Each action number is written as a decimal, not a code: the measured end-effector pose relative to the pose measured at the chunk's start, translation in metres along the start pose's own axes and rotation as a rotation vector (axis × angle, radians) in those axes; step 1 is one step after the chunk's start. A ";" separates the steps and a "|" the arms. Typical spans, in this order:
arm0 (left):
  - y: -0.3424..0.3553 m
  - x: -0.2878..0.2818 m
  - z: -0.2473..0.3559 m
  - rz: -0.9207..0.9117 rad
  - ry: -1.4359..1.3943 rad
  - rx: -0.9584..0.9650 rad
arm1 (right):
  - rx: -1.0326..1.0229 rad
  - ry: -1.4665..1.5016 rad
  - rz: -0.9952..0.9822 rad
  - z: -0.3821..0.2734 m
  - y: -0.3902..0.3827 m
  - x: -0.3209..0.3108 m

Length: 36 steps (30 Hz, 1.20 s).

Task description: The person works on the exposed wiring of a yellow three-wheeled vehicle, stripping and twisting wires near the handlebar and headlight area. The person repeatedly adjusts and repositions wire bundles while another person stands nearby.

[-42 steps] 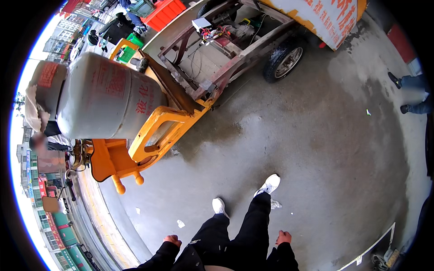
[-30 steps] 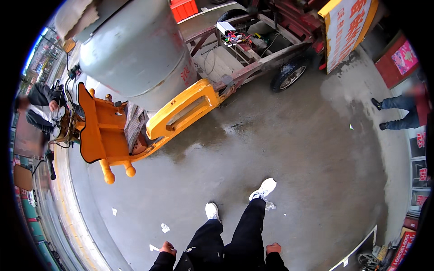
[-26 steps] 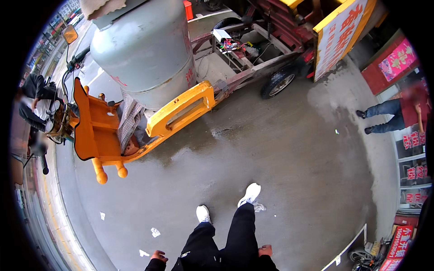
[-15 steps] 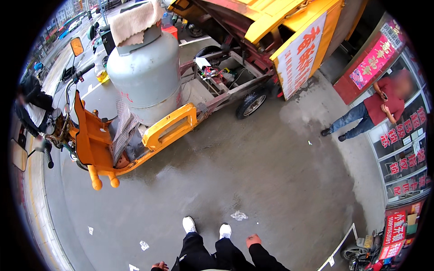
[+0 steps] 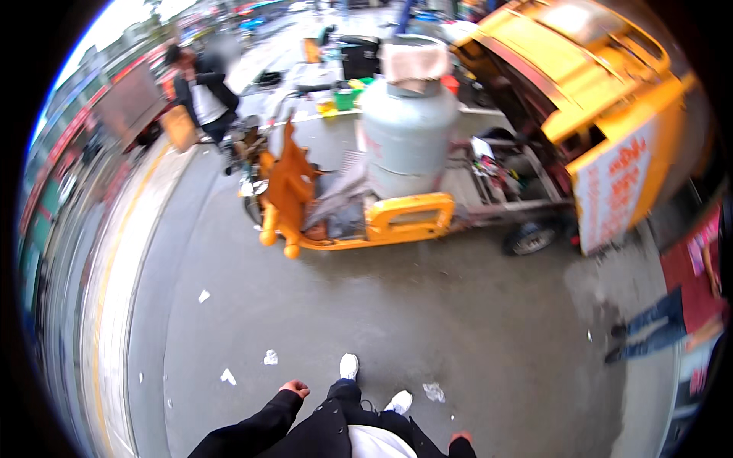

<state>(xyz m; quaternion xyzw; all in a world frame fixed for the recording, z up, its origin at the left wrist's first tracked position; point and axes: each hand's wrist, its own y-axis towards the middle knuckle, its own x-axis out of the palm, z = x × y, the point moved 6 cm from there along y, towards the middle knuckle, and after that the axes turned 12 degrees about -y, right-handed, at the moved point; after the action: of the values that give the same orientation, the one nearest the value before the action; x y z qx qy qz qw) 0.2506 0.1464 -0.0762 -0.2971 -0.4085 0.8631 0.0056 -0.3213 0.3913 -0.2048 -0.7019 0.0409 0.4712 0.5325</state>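
Note:
My left hand (image 5: 296, 388) hangs at my side at the bottom, fingers loosely curled, with nothing visible in it. My right hand (image 5: 462, 437) shows only partly behind my dark sleeve, its fingers unclear. Neither hand touches the yellow three-wheeled cart (image 5: 408, 214) across the pavement in front of me. A grey gas cylinder (image 5: 407, 130) stands upright on the cart, a beige cloth (image 5: 412, 59) on its top. Behind it, electrical parts and wires (image 5: 496, 164) sit in the exposed frame, and the yellow rear body (image 5: 557, 76) is raised.
A person in dark clothes (image 5: 206, 99) stands at the cart's front. Another in a red top (image 5: 687, 286) stands at the right by a shopfront. A kerb strip (image 5: 114, 267) runs along the left. Plastic containers (image 5: 343, 98) lie beyond the cart; paper scraps (image 5: 271, 356) litter the wet pavement.
The view has swung leftward and up, so the cart now lies straight ahead, level and further right in the picture. My feet have stepped, and my left hand has risen into fuller view.

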 end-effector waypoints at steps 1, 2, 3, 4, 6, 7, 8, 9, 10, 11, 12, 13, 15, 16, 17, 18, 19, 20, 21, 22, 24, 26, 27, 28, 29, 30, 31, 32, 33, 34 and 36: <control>-0.005 -0.001 -0.002 0.035 0.060 -0.004 | -0.079 -0.108 -0.002 0.006 0.002 0.001; -0.008 -0.004 -0.013 0.042 0.042 -0.032 | -0.136 -0.181 -0.005 0.003 0.003 -0.001; -0.012 -0.007 -0.028 0.044 0.030 -0.060 | -0.176 -0.242 -0.012 -0.004 0.005 -0.002; -0.015 -0.010 -0.045 0.059 0.004 -0.107 | -0.198 -0.276 -0.016 -0.011 0.007 -0.006; -0.020 -0.016 -0.086 0.074 -0.040 -0.200 | -0.239 -0.312 -0.020 -0.030 0.014 -0.013; -0.022 -0.016 -0.102 0.073 -0.044 -0.220 | -0.261 -0.325 -0.016 -0.038 0.018 -0.016; -0.023 -0.017 -0.119 0.070 -0.046 -0.241 | -0.284 -0.333 -0.012 -0.050 0.021 -0.018; -0.022 -0.016 -0.137 0.062 -0.047 -0.261 | -0.309 -0.347 -0.003 -0.058 0.025 -0.022; -0.020 -0.015 -0.149 0.049 -0.063 -0.269 | -0.363 -0.375 0.013 -0.065 0.034 -0.021; -0.016 -0.015 -0.158 0.051 -0.069 -0.278 | -0.439 -0.418 0.038 -0.075 0.045 -0.023; -0.008 -0.012 -0.150 0.035 -0.070 -0.268 | -0.533 -0.497 0.092 -0.075 0.061 -0.025; 0.004 -0.008 -0.134 0.009 -0.068 -0.241 | -0.635 -0.577 0.171 -0.070 0.084 -0.032; 0.006 -0.023 -0.154 0.033 -0.134 -0.239 | -0.458 -0.145 -0.033 -0.106 0.080 -0.023; -0.017 -0.038 -0.221 0.085 -0.183 -0.336 | -0.077 0.350 -0.161 -0.182 -0.025 -0.043; 0.005 -0.034 -0.217 0.060 -0.204 -0.295 | -0.092 0.428 -0.156 -0.189 -0.020 -0.053; 0.023 -0.033 -0.216 0.062 -0.242 -0.265 | -0.100 0.569 -0.003 -0.196 -0.024 -0.061; 0.031 -0.037 -0.226 0.070 -0.249 -0.268 | -0.179 0.471 -0.017 -0.214 -0.025 -0.062; 0.039 -0.040 -0.237 0.080 -0.256 -0.272 | -0.182 0.486 -0.008 -0.223 -0.029 -0.061; 0.048 -0.039 -0.243 0.087 -0.269 -0.271 | -0.189 0.500 0.008 -0.235 -0.035 -0.064; 0.056 -0.037 -0.244 0.086 -0.277 -0.289 | -0.229 0.436 0.076 -0.235 -0.031 -0.066; 0.073 -0.033 -0.243 0.100 -0.322 -0.255 | -0.305 0.304 0.205 -0.234 -0.023 -0.066; 0.071 -0.033 -0.268 0.129 -0.379 -0.282 | -0.240 0.136 0.217 -0.252 -0.065 -0.077; 0.074 -0.036 -0.270 0.129 -0.409 -0.283 | -0.198 0.066 0.236 -0.261 -0.090 -0.085; 0.077 -0.040 -0.272 0.131 -0.438 -0.285 | -0.204 -0.027 0.172 -0.260 -0.086 -0.080; 0.075 -0.042 -0.276 0.099 -0.458 -0.264 | -0.210 -0.119 0.104 -0.252 -0.072 -0.075; 0.076 -0.043 -0.273 0.052 -0.478 -0.231 | -0.203 -0.205 0.050 -0.249 -0.069 -0.076; 0.078 -0.048 -0.280 0.020 -0.495 -0.206 | -0.384 -0.538 0.083 -0.265 -0.071 -0.067; 0.079 -0.059 -0.290 0.051 -0.518 -0.195 | -0.565 -0.874 0.112 -0.280 -0.073 -0.053; 0.081 -0.071 -0.301 0.076 -0.542 -0.229 | -0.739 -1.210 0.138 -0.289 -0.079 -0.039; 0.081 -0.085 -0.311 0.103 -0.571 -0.261 | -0.614 -0.986 0.151 -0.298 -0.079 -0.039; 0.076 -0.112 -0.337 0.118 -0.673 -0.347 | -0.368 -0.544 0.170 -0.327 -0.086 -0.027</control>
<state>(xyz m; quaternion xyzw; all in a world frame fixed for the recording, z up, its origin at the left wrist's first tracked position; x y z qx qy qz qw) 0.5347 0.3042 -0.2383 -0.0165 -0.5096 0.8292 -0.2289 -0.0860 0.1592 -0.1278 -0.6291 -0.1299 0.6833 0.3471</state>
